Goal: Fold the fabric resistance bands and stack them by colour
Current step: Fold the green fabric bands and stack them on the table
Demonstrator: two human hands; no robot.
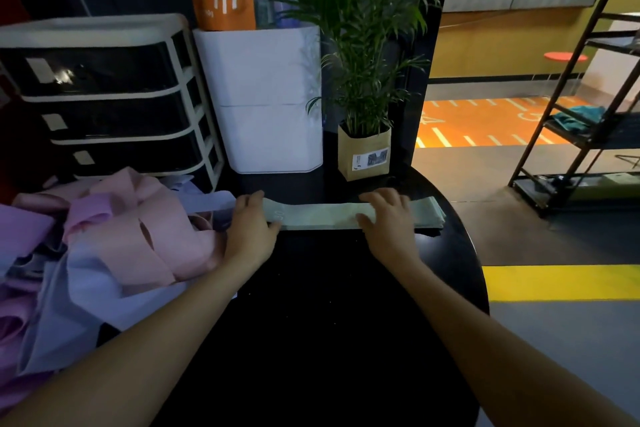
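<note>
A pale green fabric band (318,216) lies flat and stretched across the far part of the black table (329,305). My left hand (250,229) holds its left end, thumb under the near edge. My right hand (388,218) presses flat on the band toward its right end, where it overlaps folded green bands (429,217) near the table's right rim. A loose heap of pink (152,236), lilac and pale blue bands (86,288) covers the table's left side.
Behind the band stand a drawer unit (104,97), a white bin (270,97) and a potted plant in a paper bag (365,152). The table's rounded edge drops to the floor on the right, where a black metal shelf (581,114) stands.
</note>
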